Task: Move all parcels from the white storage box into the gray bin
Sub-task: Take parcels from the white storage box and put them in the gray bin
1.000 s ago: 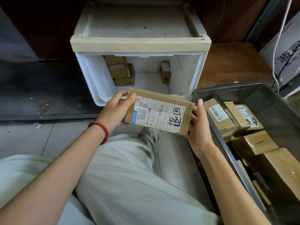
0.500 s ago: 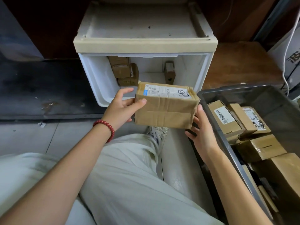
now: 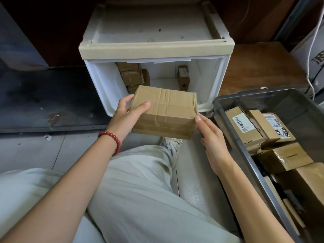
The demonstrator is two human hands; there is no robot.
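Grey floor tiles (image 3: 31, 151) lie under my legs, with a dark scuffed step behind them and brown wood beyond to the right. Between my hands, in the air just in front of the open white storage box (image 3: 156, 50), is the parcel (image 3: 164, 111): a plain brown carton, taped seam facing up, its long axis running left to right and tipped slightly down toward me. My left hand (image 3: 128, 116) grips its left end, thumb on top and fingers at the far edge; a red bead bracelet (image 3: 112, 141) sits on that wrist. My right hand (image 3: 212, 141) is loosely open, only the thumb tip touching the parcel's near right corner. Inside the white storage box a stack of small parcels (image 3: 131, 76) stands at the back left and one small parcel (image 3: 183, 79) at the back right. To my right the gray bin (image 3: 245, 155) on the floor holds several labelled cartons (image 3: 259, 127).
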